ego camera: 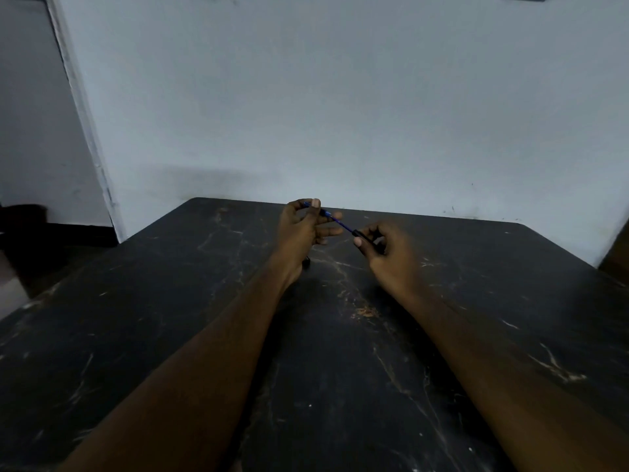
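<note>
Blue and slender, the pen shaft [335, 219] spans the gap between the two hands, held up off the dark marbled table [170, 301]. The left hand [299, 226] pinches its far end between thumb and fingertips, with the lower fingers loosely spread beneath it. The right hand [384, 248] curls its thumb and fingers round the black end piece [366, 237], which meets the shaft just off the right thumb tip. Blur hides whether this piece is a cap or a barrel, and whether it is seated on the shaft or only touching it. The step in hand looks like joining or parting these two pieces. Doing it well probably means holding both on one straight line, since the shaft now slopes down from the left fingertips toward the right palm and any bend at the joint could jam or flex so thin a stem. Sliding the left pinch closer to the joint would likely stiffen the shaft, and a small twist from the right fingers should serve better than a hard pull. A small dark object [307, 263] lies on the table under the left wrist, near enough to be knocked if that wrist drops.
</note>
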The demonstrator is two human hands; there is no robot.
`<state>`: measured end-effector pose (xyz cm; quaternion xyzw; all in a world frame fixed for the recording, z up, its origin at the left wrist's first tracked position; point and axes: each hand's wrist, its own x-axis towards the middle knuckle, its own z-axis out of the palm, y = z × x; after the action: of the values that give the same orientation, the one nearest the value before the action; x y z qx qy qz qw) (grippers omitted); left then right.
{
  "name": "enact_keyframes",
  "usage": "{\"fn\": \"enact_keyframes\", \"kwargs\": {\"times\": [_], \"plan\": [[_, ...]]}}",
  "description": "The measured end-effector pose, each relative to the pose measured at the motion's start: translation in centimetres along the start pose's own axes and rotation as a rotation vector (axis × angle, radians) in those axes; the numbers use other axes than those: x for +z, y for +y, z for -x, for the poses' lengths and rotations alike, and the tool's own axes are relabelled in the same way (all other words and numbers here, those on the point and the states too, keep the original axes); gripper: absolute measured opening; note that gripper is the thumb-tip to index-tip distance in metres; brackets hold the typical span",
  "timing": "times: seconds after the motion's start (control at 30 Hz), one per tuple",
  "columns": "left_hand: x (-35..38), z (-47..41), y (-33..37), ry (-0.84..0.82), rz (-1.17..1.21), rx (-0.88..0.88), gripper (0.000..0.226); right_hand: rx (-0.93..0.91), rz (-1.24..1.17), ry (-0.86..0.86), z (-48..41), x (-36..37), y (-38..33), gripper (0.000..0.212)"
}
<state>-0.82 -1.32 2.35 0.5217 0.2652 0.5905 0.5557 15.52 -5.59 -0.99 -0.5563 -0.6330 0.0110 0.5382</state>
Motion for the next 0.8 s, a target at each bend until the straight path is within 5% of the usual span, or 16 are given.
{"fn": "enact_keyframes", "kwargs": {"times": [0.8], "plan": [[0.32,0.28,-0.35,-0.002,-0.105,0.033,0.02,-0.069,0.099,0.03,-0.19,-0.26,-0.11,0.015]]}}
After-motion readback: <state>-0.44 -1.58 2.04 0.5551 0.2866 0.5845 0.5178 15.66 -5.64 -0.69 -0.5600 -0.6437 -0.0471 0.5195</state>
